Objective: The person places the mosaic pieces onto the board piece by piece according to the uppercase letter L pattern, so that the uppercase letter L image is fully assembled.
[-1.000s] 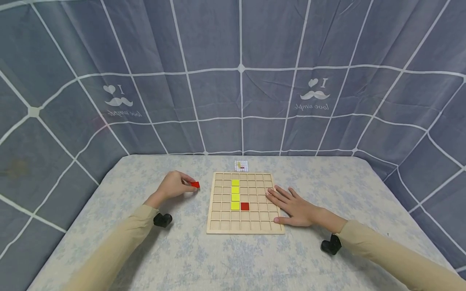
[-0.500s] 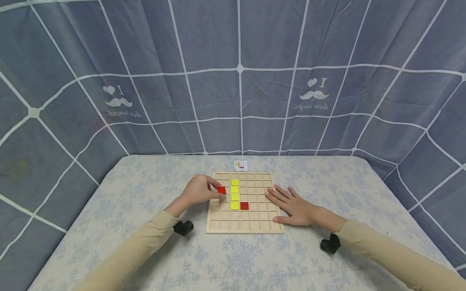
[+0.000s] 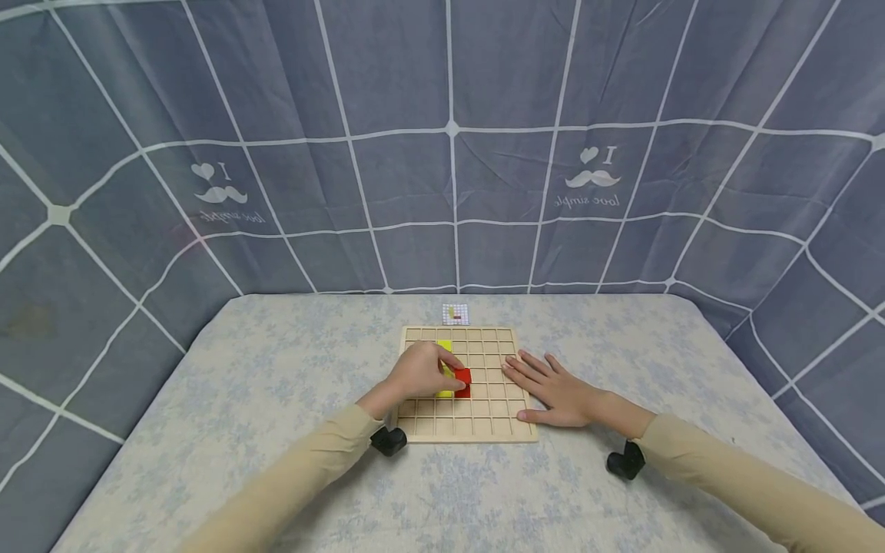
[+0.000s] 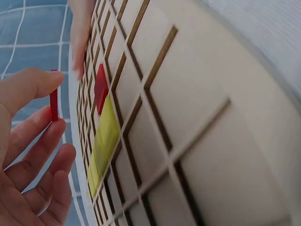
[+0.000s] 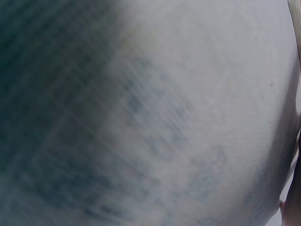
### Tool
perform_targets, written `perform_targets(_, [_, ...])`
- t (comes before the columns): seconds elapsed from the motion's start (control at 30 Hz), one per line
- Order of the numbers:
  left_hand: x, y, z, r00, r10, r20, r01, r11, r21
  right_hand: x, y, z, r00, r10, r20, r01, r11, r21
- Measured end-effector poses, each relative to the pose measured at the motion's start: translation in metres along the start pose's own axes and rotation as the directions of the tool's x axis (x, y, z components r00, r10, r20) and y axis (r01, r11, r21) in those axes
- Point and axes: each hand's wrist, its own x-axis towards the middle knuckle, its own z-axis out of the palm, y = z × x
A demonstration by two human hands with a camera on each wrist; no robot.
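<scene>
My left hand [image 3: 420,370] pinches a red square tile [image 4: 54,96] between thumb and fingertips, holding it above the wooden grid board [image 3: 484,427]. In the left wrist view the tile stands on edge, apart from the board. Another red tile [image 4: 100,89] lies in a cell beside the column of yellow tiles [image 4: 106,129]; in the head view my left hand covers part of that column. My right hand [image 3: 556,393] rests with fingers spread on the board's right edge. The right wrist view is blurred and mostly tablecloth.
A small printed grid card [image 3: 455,313] with coloured squares lies just behind the board. Patterned cloth covers the table [image 3: 442,499]. A blue checked curtain [image 3: 387,177] hangs behind and at both sides. Black cameras [image 3: 389,441] sit at both wrists.
My left hand has carried the red tile rightward, from the table left of the board to over the yellow column and the placed red tile. The right hand has stayed put.
</scene>
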Motion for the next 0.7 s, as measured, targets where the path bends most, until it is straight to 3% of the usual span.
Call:
perform_targets(0.23, [0.007, 0.011, 0.015, 0.999, 0.045, 0.006, -0.045, 0.998, 0.046, 0.000, 0.001, 0.000, 1.000, -0.003, 0.009, 0.003, 1.000, -0.002])
perform_targets(0.7, [0.014, 0.014, 0.027, 0.996, 0.028, 0.085, -0.041, 0.987, 0.157, -0.002, -0.001, 0.000, 1.000, -0.014, -0.017, 0.013, 1.000, -0.012])
